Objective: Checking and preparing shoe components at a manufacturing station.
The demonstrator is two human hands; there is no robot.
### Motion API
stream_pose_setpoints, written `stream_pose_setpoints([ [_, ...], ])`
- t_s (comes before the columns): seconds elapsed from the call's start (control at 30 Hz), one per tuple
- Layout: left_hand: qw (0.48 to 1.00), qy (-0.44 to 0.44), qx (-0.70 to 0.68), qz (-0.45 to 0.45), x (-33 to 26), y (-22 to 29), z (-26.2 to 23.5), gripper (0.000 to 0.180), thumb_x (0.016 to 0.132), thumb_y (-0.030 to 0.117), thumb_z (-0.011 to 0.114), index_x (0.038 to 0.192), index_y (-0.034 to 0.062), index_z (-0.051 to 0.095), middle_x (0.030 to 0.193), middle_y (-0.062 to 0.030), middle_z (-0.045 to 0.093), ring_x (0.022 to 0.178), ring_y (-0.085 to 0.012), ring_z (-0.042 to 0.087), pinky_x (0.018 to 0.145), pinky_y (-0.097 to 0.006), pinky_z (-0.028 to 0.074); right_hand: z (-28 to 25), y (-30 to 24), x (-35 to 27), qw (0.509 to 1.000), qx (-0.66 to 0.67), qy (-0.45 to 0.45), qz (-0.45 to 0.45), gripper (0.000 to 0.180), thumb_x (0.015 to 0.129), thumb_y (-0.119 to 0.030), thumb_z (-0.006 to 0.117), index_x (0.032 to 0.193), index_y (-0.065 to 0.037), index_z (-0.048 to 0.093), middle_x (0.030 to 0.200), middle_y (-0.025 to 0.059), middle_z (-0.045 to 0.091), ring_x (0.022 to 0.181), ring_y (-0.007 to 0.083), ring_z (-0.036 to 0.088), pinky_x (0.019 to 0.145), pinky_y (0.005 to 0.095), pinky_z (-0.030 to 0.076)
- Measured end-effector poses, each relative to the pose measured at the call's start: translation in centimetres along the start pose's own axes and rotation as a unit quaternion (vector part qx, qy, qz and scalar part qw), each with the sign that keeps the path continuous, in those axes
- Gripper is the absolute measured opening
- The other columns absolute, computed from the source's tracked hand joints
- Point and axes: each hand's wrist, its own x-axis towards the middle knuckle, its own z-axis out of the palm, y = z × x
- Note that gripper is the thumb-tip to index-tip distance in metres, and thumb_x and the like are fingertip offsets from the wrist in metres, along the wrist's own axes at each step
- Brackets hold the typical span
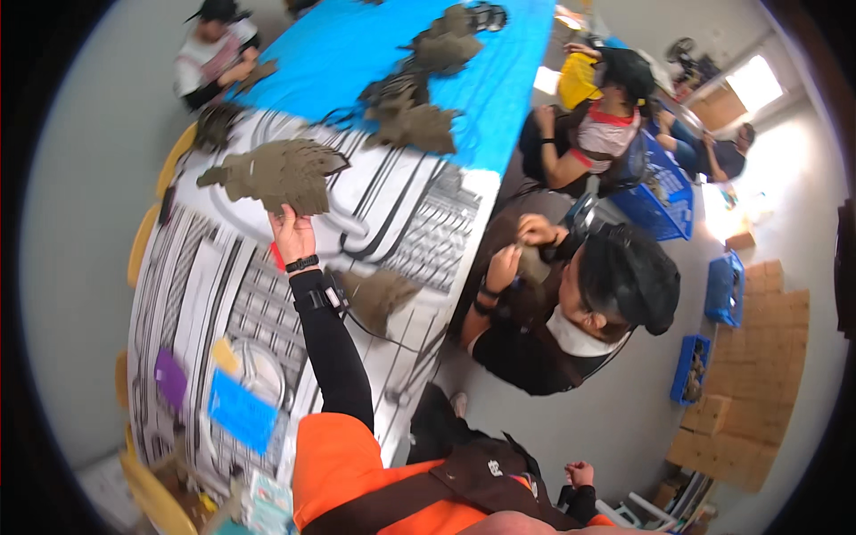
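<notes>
My left hand (292, 235) reaches out over the table and grips the near edge of a stack of olive-brown cut fabric pieces (278, 173), with fingers on top. The layers fan out unevenly at the stack's right end. Another olive-brown fabric pile (378, 300) lies to the right of my left forearm, partly behind it. A small red thing (277, 257) shows beside my left wrist. Low on the right, near my body, my right hand (580, 474) hangs with fingers loosely curled, away from the table; nothing shows in it.
More fabric piles (412, 125) lie on the blue table cover (357, 53). A blue sheet (242, 411) and a purple piece (170, 377) lie nearer. Co-workers sit close at the table's right side; another is at the far left. Blue crates (690, 369) and cardboard (749, 383) stand on the right.
</notes>
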Motion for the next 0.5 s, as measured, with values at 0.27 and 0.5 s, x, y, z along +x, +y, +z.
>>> stream_pose_setpoints([
  [0.27,0.973,0.125,0.106,-0.163,-38.5,19.2,-7.4,0.043,0.085,-0.002,0.055,0.121,0.0185,0.043,0.074,0.0060,0.049,0.066,-0.0071,0.048,0.051,-0.022,0.038,0.7,0.0,8.9,0.972,-0.088,0.008,-0.220,0.011,0.076,-0.008,0.059,0.068,-0.001,0.057,0.060,0.0031,0.056,0.054,0.0118,0.052,0.048,0.0260,0.041],
  [0.5,0.906,0.239,0.227,-0.265,-59.4,28.4,-14.1,0.057,0.086,0.001,0.054,0.136,0.0064,0.028,0.120,-0.0072,0.050,0.104,-0.0188,0.053,0.087,-0.033,0.044,3.6,-7.6,4.4,0.923,-0.009,-0.200,-0.328,0.008,0.079,-0.004,0.061,0.087,-0.003,0.060,0.069,-0.0007,0.056,0.057,0.0076,0.049,0.051,0.0218,0.040],
])
